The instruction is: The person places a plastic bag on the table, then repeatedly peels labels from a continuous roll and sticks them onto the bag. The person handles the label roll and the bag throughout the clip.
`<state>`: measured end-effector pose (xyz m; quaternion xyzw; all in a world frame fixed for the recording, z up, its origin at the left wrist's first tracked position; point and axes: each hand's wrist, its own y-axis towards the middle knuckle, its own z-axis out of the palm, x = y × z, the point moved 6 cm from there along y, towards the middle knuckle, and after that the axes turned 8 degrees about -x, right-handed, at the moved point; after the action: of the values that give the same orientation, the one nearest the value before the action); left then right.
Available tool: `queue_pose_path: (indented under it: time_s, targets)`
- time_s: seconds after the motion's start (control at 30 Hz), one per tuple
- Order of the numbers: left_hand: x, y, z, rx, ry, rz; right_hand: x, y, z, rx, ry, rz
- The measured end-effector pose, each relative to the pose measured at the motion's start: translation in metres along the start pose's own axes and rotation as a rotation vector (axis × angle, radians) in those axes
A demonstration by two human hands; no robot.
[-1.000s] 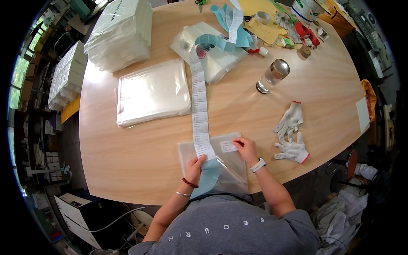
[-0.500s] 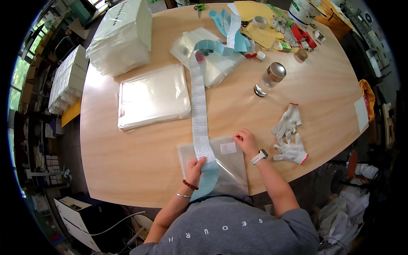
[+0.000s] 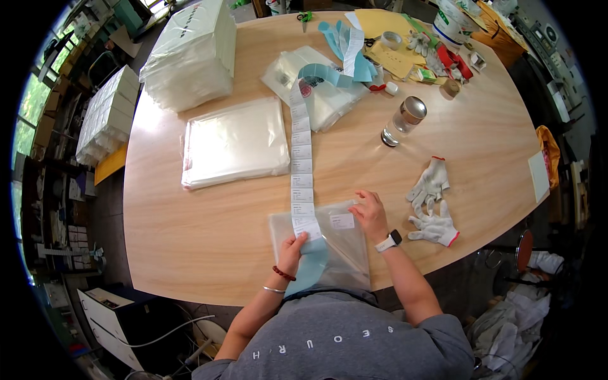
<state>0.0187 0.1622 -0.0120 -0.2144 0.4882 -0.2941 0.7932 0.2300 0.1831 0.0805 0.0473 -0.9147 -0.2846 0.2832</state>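
A clear plastic bag (image 3: 345, 250) lies flat at the near edge of the round wooden table (image 3: 209, 240). A white label (image 3: 342, 221) is stuck on its upper part. My right hand (image 3: 370, 212), with a watch on the wrist, presses its fingers on the bag just right of that label. My left hand (image 3: 292, 246) pinches the near end of a long strip of white labels (image 3: 300, 168) on pale blue backing. The strip runs away across the table to a loose blue coil (image 3: 326, 71).
A stack of clear bags (image 3: 235, 142) lies left of the strip, with a wrapped bundle (image 3: 190, 54) behind it. A glass jar with a metal lid (image 3: 403, 120) and two white work gloves (image 3: 434, 202) sit to the right. Tape, tubs and small items crowd the far edge.
My right hand has slid slightly left along the bag toward the stuck label. My left hand keeps its hold on the strip end.
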Motion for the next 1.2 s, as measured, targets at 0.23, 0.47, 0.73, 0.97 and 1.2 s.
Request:
queue_pose_path:
  time_s: [0.23,0.47,0.73,0.97,1.2]
  targets:
    - [-0.022,-0.011,0.011,0.067,-0.075,0.043,0.018,-0.026,0.006,0.078,0.42,0.348]
    - [-0.01,0.003,0.012,0.209,-0.197,-0.088,0.036,-0.092,0.055,0.458,0.871,0.623]
    - [0.009,0.012,0.017,0.164,-0.034,-0.029,0.039,-0.059,0.037,0.273,0.679,0.58]
    - [0.011,0.015,0.01,0.083,0.069,-0.065,0.051,-0.055,0.02,0.175,0.366,0.245]
    - [0.007,0.012,0.005,-0.065,-0.131,-0.08,0.072,-0.049,-0.018,0.194,0.496,0.03]
